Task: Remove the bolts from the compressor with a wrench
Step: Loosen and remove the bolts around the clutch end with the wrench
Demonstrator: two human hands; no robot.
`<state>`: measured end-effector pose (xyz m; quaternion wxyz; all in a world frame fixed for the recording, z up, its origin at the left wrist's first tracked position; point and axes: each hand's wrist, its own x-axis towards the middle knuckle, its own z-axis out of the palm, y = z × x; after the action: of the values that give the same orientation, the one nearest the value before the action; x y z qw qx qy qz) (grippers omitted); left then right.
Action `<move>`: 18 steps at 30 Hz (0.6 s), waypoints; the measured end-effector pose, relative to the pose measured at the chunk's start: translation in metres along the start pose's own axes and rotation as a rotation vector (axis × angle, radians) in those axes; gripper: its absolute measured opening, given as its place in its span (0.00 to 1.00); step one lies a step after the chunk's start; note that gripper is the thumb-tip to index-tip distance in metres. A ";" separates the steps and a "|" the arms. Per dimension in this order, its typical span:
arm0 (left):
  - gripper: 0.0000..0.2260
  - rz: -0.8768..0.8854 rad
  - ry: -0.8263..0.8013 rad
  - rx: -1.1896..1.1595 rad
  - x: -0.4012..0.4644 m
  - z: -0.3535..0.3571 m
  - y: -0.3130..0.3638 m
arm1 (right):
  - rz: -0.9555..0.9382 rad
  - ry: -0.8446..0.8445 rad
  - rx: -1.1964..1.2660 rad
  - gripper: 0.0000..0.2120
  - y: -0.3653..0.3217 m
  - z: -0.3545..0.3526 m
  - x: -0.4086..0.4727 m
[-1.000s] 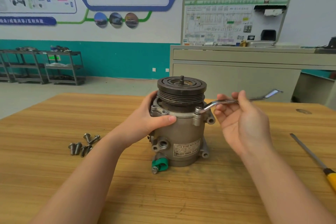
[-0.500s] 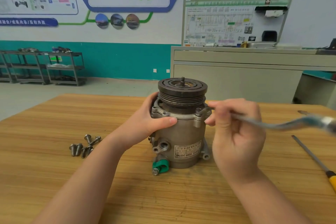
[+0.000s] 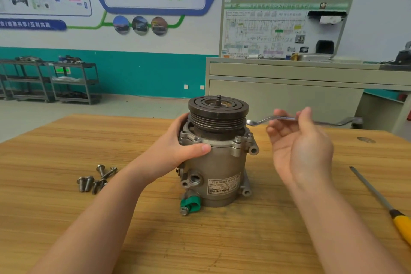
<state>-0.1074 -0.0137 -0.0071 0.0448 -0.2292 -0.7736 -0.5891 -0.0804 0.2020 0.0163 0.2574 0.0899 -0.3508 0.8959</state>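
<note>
A grey metal compressor point(image 3: 219, 169) with a dark pulley on top stands upright in the middle of the wooden table point(image 3: 66, 144). My left hand point(image 3: 178, 151) grips its upper body from the left, thumb across the front. My right hand point(image 3: 300, 149) holds a slim offset ring wrench point(image 3: 266, 119) between thumb and fingertips, palm turned up. The wrench's ring end hovers beside the pulley, lifted above a bolt head point(image 3: 238, 139) on the flange. Several removed bolts point(image 3: 95, 179) lie on the table to the left.
A screwdriver with a yellow handle point(image 3: 382, 203) lies at the table's right edge. Behind the table stand a grey cabinet point(image 3: 289, 91) with a wiring display board and, far left, metal shelf carts point(image 3: 51, 80).
The wrench swung toward me and back again. Its ring end, earlier seated on the flange bolt, is now raised off it beside the pulley. My left hand stayed put.
</note>
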 end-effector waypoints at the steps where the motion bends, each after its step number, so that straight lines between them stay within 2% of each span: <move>1: 0.39 0.002 -0.002 0.004 0.000 0.000 0.000 | -0.080 0.001 -0.040 0.09 -0.003 0.000 -0.001; 4: 0.45 0.008 -0.002 0.033 0.000 0.000 -0.001 | -0.374 -0.049 -0.273 0.07 -0.005 0.001 -0.012; 6: 0.46 0.007 -0.007 0.036 0.000 -0.001 -0.002 | -0.501 -0.101 -0.363 0.06 0.000 0.004 -0.022; 13: 0.46 0.001 -0.016 0.040 0.000 -0.001 -0.002 | -0.834 -0.383 -0.640 0.03 0.010 0.005 -0.039; 18: 0.39 -0.001 -0.017 0.037 -0.001 -0.002 -0.002 | -1.031 -0.422 -0.832 0.08 0.018 0.007 -0.043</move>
<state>-0.1080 -0.0161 -0.0086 0.0423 -0.2329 -0.7846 -0.5730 -0.0530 0.1687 -0.0032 0.5896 0.3111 -0.6200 0.4138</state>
